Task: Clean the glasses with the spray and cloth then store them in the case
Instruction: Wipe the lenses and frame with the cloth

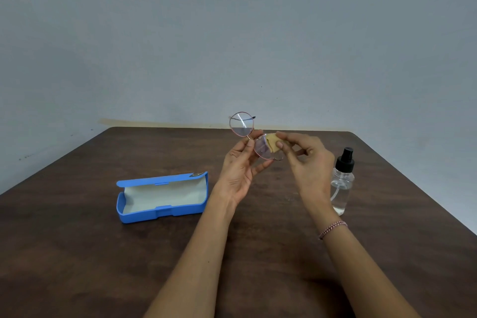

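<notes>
Wiping stage, head view. The dark wooden table (77, 253) lies below the grip. On it the blue case (144, 214) stands open, pale lining up, below and to the left of the grip. The clear spray bottle (342, 188) stands upright, below and to the right.

The left hand (238, 175) pinches the glasses (242, 124) near the bridge with thumb and fingertips, holding them in the air above the table. One round lens stands above the pinch and the other hangs just to its right. The right hand (307, 160) pinches a small yellow cloth (273, 143) onto that second lens, thumb on the near face; the fingers behind it are hidden.

The frame looks thin and probably bends easily, so the supporting pinch is best kept close to the lens being wiped. Press lightly and work in small circles from centre to rim. Fold the cloth over both faces and keep bare fingertips off the glass. The upper lens appears to be the one left to wipe.
</notes>
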`<state>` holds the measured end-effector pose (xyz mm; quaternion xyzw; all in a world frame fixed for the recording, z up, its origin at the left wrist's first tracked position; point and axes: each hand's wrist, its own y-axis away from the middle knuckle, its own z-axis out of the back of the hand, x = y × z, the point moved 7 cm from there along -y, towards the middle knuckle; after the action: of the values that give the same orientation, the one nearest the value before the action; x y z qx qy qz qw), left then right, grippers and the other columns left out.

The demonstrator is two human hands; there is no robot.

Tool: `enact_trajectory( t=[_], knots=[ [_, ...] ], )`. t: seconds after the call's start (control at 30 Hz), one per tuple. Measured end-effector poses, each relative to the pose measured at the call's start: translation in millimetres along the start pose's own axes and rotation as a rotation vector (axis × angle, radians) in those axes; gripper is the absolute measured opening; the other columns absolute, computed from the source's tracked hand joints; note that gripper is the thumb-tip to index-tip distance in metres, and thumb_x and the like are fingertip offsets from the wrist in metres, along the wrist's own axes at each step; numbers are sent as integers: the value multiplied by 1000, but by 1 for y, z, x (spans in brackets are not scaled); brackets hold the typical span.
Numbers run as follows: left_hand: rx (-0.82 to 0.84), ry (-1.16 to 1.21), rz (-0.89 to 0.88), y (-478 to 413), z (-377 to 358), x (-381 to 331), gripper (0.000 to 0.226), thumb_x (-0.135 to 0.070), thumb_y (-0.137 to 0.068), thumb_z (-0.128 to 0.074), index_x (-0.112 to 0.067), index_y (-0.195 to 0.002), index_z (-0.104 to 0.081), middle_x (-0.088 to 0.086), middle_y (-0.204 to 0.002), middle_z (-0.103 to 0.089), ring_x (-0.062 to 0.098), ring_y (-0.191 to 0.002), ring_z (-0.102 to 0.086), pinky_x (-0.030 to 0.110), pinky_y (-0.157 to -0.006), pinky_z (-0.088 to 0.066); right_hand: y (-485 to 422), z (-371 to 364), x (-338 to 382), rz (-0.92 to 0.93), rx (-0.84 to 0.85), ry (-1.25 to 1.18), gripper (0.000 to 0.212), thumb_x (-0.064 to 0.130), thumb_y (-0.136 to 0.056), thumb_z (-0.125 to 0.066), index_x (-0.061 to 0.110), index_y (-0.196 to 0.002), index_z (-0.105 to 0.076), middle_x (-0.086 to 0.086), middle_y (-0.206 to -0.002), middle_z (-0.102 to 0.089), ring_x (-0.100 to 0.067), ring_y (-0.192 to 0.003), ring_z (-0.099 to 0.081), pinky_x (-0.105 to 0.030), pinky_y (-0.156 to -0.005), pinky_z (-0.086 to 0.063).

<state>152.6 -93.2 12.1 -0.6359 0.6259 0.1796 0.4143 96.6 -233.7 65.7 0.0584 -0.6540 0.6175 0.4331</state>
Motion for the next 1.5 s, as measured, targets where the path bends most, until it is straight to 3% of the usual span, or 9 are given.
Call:
enact_trajectory(
  t=[0.13, 0.3, 0.5, 0.63, 0.77, 0.93, 1.1, 1.3, 1.5],
  knots=[
    [2, 0, -3, 0, 0, 1, 27, -16, -93, -49, -25, -95, -74, -2, -101, -73, 11, -92, -69, 26, -65, -58, 0, -4, -6, -105, 28, -90, 28, 16, -79, -73, 39, -94, -67, 10, -89, -68, 4, -77, -57, -7, -67, -44],
    [-25, 78, -57, 0, 3, -5, 23, -16, -95, -45, -19, -105, -65, 0, -103, -73, 11, -95, -69, 25, -67, -57, 4, -12, -9, -190, 105, -176, 23, 21, -77, -75, 37, -92, -69, 23, -81, -69, 5, -83, -64, -6, -73, -46],
    [-5, 125, -70, 0, 0, -6, 26, -21, -88, -52, -19, -111, -65, 3, -111, -71, 15, -101, -67, 27, -72, -58, 8, -16, -9, -205, 101, -138, 25, 22, -72, -79, 37, -89, -68, 15, -81, -70, -1, -83, -65, -20, -75, -52],
    [25, 151, -44, 0, -4, -1, 30, -20, -87, -54, -20, -115, -65, 4, -115, -69, 18, -106, -66, 30, -78, -57, 8, -13, -13, -240, 46, -110, 34, 23, -72, -80, 46, -88, -60, 25, -74, -65, -2, -68, -63, -17, -65, -50],
    [32, 156, -18, 1, -7, 1, 31, -17, -89, -52, -12, -117, -61, 6, -113, -70, 19, -105, -66, 30, -80, -57, 7, -13, -18, -253, 37, -90, 35, 21, -74, -79, 38, -99, -62, 20, -83, -67, -7, -75, -65, -21, -69, -52],
    [-15, 148, 31, 3, -7, 6, 25, -8, -98, -41, -3, -114, -60, 9, -96, -73, 18, -89, -70, 27, -76, -58, 6, -14, -22, -197, 48, 20, 34, 16, -75, -77, 33, -103, -68, 12, -92, -66, 6, -72, -57, -2, -64, -43],
    [-71, 138, 73, 3, -7, 10, 23, -16, -95, -47, -3, -108, -62, 10, -91, -73, 18, -83, -71, 27, -73, -59, 6, -15, -20, -114, 64, 69, 35, 3, -75, -74, 27, -100, -70, 4, -94, -64, -6, -82, -62, -21, -80, -52],
    [-138, 80, 140, 3, -4, 17, 31, -30, -74, -66, -4, -90, -64, 10, -83, -71, 17, -78, -71, 28, -72, -59, 7, -20, -16, 32, 134, 209, 33, 3, -76, -72, 26, -100, -70, 10, -93, -65, 5, -90, -52, 0, -82, -37],
    [-159, 114, 179, 5, -2, 18, 19, -19, -87, -61, 0, -87, -65, 10, -78, -71, 17, -76, -71, 27, -73, -59, 7, -20, -13, 123, 133, 278, 32, 2, -75, -73, 23, -100, -70, 11, -91, -67, 4, -93, -48, 3, -78, -35]
  ],
)
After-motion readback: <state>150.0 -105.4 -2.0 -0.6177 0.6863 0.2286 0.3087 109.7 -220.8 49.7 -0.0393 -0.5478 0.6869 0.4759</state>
